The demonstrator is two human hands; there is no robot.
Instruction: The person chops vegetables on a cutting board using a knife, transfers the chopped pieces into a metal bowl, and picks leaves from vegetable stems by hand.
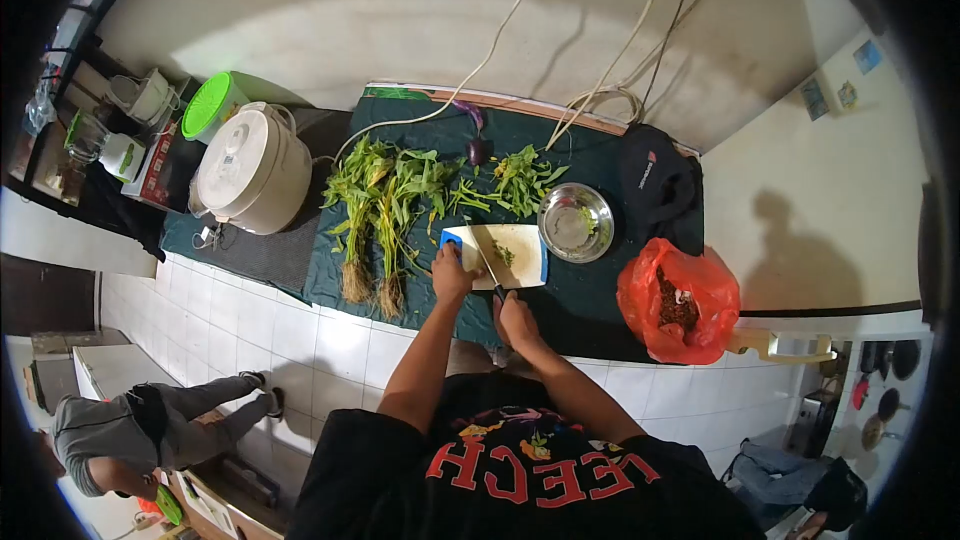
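A white cutting board (525, 240) with blue ends lies at the table's front edge, small chopped green pieces (504, 255) on it. My left hand (452, 273) is closed on the board's left blue end, thumb toward the middle. My right hand (516, 320) grips the black handle of a knife (486, 255), its blade lying over the board and pointing away from me. To the board's right sits a steel bowl (576, 223) with some green bits inside. Behind the board is a small heap of cut leafy greens (523, 183); rooted bunches of leafy greens (385, 200) lie left.
An eggplant (478, 148) lies at the back of the green-covered table (590, 320). On the right are a dark cap (657, 175) and a red plastic bag (680, 305). A white rice cooker (250, 170) stands left. Another person (130, 430) is at lower left.
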